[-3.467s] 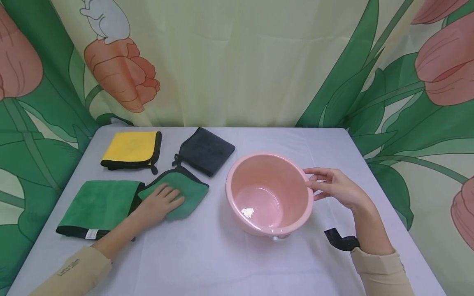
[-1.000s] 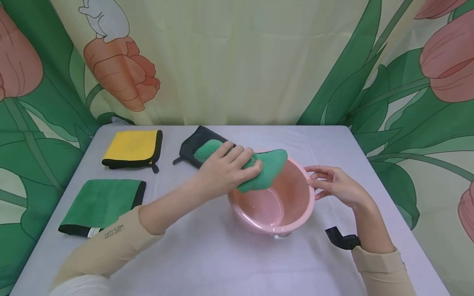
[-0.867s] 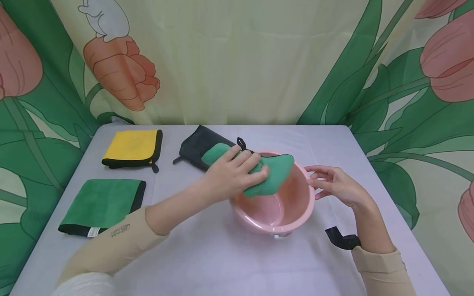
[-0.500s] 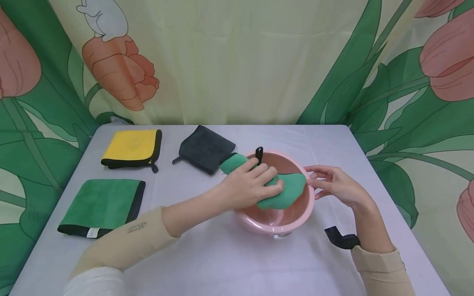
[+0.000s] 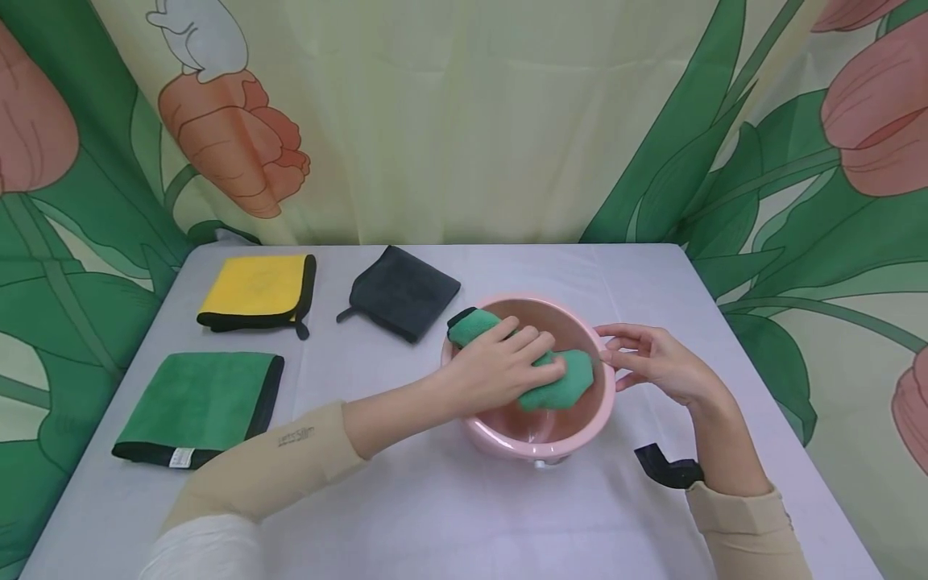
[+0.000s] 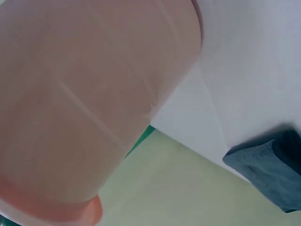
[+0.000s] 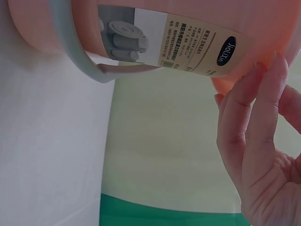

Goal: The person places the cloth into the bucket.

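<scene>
A green cloth [image 5: 569, 383] with black trim is bunched up in my left hand [image 5: 500, 370], which grips it from above inside the mouth of a pink bucket [image 5: 540, 449]. One end of the cloth lies at the bucket's left rim. At the right side my right hand [image 5: 656, 366] pinches the rim between thumb and fingers. In the right wrist view, the fingertips of the right hand [image 7: 258, 136] meet the rim beside a paper label [image 7: 193, 44], and a pale handle [image 7: 82, 59] hangs down. The left wrist view shows the bucket's outer wall [image 6: 94, 103] but not the left hand.
On the left of the white-covered table [image 5: 406, 515] lie a folded yellow cloth [image 5: 254, 286] and a larger folded green cloth [image 5: 203, 399]. A dark grey cloth [image 5: 404, 292] lies behind, left of the bucket. A printed curtain [image 5: 449, 121] hangs behind the table.
My left hand took the smaller green cloth off the table, carried it right past the dark cloth and lowered it into the bucket. The right hand has stayed on the rim.
</scene>
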